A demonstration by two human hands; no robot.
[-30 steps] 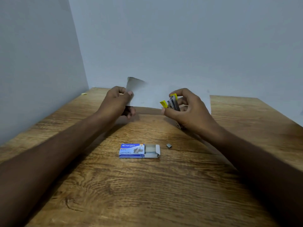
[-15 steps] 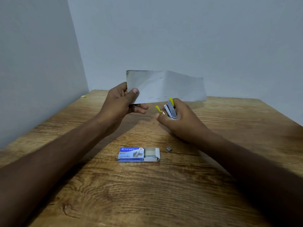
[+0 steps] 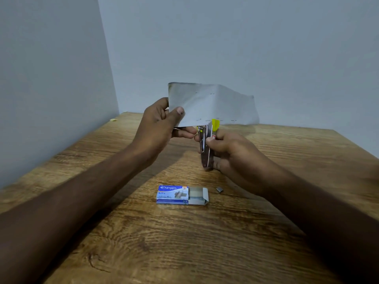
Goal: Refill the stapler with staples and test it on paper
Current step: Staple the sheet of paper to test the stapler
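Above the far half of the wooden table:

- Left hand (image 3: 162, 125): raised off the table, thumb in front and fingers behind, pinched on the lower left corner of the paper.
- Grey rectangular sheet of paper (image 3: 211, 103): held upright and long side across, right part sagging backward; several short staple marks along the lower edge and a few near the top.
- Right hand (image 3: 229, 150): wrapped around the stapler, thumb across its front, fingers behind.
- Small metal stapler with yellow plastic ends (image 3: 206, 144): held nearly upright, mouth upward, yellow tip touching or overlapping the lower edge of the paper; lower end hanging just above the table. Whether the paper sits between the arms cannot be told.

Nearer, on the table:

- Brown wood-grain table (image 3: 184, 242): bears everything below.
- Blue and white cardboard box of staples (image 3: 173, 194): lying flat, label up, right end pulled open with a pale inner tray showing; well apart from both hands.
- Small grey metal block of staples (image 3: 219, 189): loose on the wood, just beside the open end of the box, to its right.
- Small yellowish scrap (image 3: 113, 119): at the far left edge of the table, near the wall; too small to identify.
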